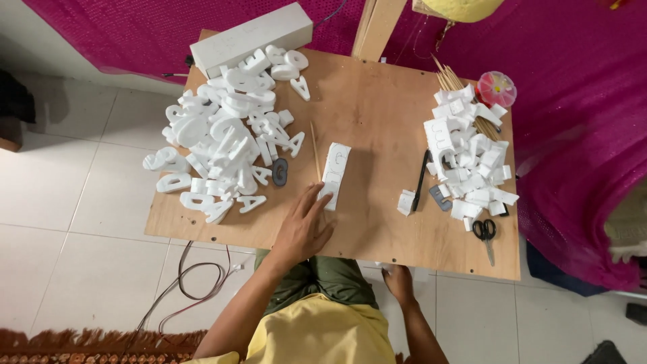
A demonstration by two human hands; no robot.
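Below, plywood board (377, 114) over white floor tiles (74, 195), pink cloth (573, 94) behind

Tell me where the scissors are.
In the head view, the scissors lie near the board's front right corner, just below the right-hand pile of foam scraps.

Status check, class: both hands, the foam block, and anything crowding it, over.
Left hand flat, fingertips on white foam block. Right hand below board edge, empty. Thin wooden stick lies beside block.
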